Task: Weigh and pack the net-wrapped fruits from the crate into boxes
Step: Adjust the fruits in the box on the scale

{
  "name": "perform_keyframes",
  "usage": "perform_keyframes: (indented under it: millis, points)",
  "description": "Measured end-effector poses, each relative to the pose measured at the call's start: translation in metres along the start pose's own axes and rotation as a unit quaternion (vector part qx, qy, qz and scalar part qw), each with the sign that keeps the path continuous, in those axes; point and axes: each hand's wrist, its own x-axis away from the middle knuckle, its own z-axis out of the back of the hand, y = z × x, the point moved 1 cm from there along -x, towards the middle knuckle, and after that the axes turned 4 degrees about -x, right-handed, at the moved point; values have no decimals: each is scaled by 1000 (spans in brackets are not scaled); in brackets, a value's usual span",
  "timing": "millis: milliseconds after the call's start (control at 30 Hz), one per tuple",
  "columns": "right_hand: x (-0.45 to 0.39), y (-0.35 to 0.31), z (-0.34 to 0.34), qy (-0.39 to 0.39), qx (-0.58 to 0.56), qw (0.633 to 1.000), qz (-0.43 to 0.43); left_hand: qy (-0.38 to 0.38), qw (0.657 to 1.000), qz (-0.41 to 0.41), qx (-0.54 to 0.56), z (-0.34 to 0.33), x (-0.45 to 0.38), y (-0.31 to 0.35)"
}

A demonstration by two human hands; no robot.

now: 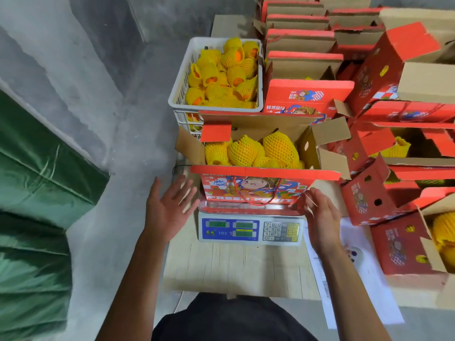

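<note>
Red box of netted fruit sits on the scale; left hand and right hand flank it, open, likely poised to lift.

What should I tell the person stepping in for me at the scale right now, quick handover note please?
Left hand: open, fingers spread, beside the box, holding nothing.
Right hand: open, at the box's right front corner, gripping nothing.
Red printed cardboard box sits on the white digital scale, flaps open, with yellow foam-net-wrapped fruits inside.
White plastic crate behind it holds many more wrapped fruits.
Done: this box is loaded and on the scale. The display is unreadable.
Left: check the weight, close the box, move it off, then fill more from the crate.
</note>
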Motion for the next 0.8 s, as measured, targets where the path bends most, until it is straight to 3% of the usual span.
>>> perform_keyframes:
  millis: [100,267,800]
  points:
    - [16,19,5,34,-4,998,-51,-41,997,26,58,22,8,-16]
    - [36,38,-6,17,18,994,-104,-43,998,39,37,32,14,-29]
    - [52,43,-42,-63,71,993,-68,-65,997,27,35,28,20,-32]
